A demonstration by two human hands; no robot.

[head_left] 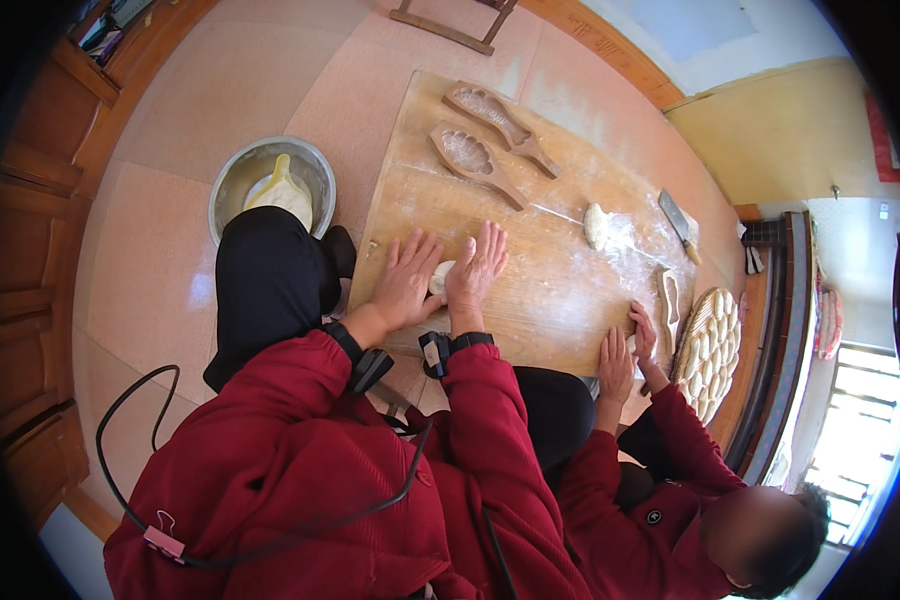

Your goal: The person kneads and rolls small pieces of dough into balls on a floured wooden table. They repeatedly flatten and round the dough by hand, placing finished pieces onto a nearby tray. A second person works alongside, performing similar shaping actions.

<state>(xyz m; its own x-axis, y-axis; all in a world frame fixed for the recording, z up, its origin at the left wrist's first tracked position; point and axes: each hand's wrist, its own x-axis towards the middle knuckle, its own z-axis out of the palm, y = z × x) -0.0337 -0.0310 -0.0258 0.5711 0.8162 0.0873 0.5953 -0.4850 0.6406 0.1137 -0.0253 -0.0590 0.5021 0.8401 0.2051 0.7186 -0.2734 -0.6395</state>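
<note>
A small round of white dough [441, 279] sits on the wooden board between my two hands. My left hand [410, 279] lies along its left side with fingers stretched out. From the right, my right hand [477, 268] cups it, palm against the dough and fingers straight, pointing away from me. Both hands touch the dough, and neither grips it with the fingers. Part of the dough is hidden by my hands. Beyond them on the floured wooden board [530, 290] lie two carved wooden moulds, a leaf-shaped one [467, 152] and a longer one [485, 105].
Another piece of dough [596, 227] lies by scattered flour, near a cleaver [676, 220]. A slim mould [668, 298] is at the right edge. A co-worker's hands [618, 368] work dough there, beside a round tray [678, 372] of shaped dough. A metal basin [217, 200] stands left.
</note>
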